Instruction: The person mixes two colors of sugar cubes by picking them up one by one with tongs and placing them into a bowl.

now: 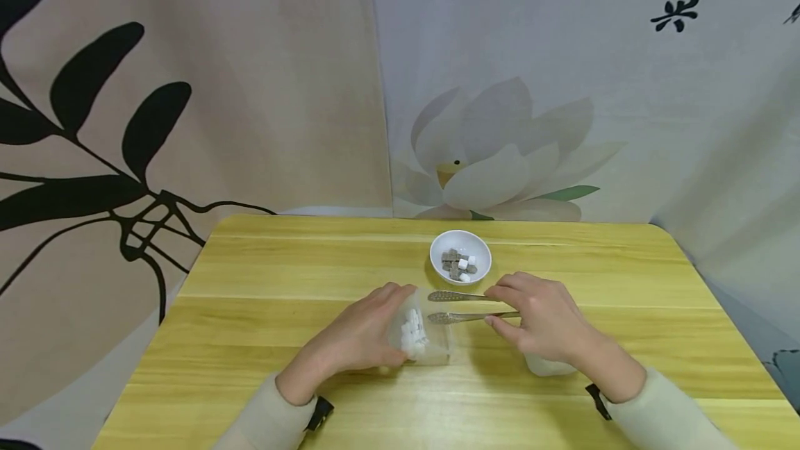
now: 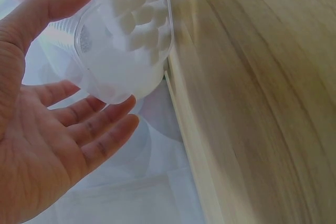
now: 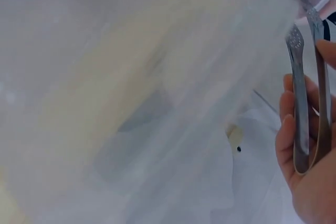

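My left hand (image 1: 362, 335) holds a clear plastic container (image 1: 441, 351) by its side, thumb and fingers on opposite walls. White cubes (image 1: 413, 334) lie bunched inside it; the left wrist view shows these cubes (image 2: 139, 17) through the plastic. My right hand (image 1: 550, 318) grips metal tongs (image 3: 299, 103), their two arms spread apart. Both tong tips point left at the container's near right end, with nothing visible between them. Beyond the hands stands a white bowl (image 1: 442, 240) with several grey-brown cubes (image 1: 454, 271) and a few white cubes (image 1: 463, 264).
Under my right hand is a whitish, translucent object (image 1: 548, 366), mostly hidden. A blurred pale surface (image 3: 131, 77) covers much of the right wrist view. The wooden table (image 1: 300, 262) ends at a printed curtain (image 1: 300, 89) behind.
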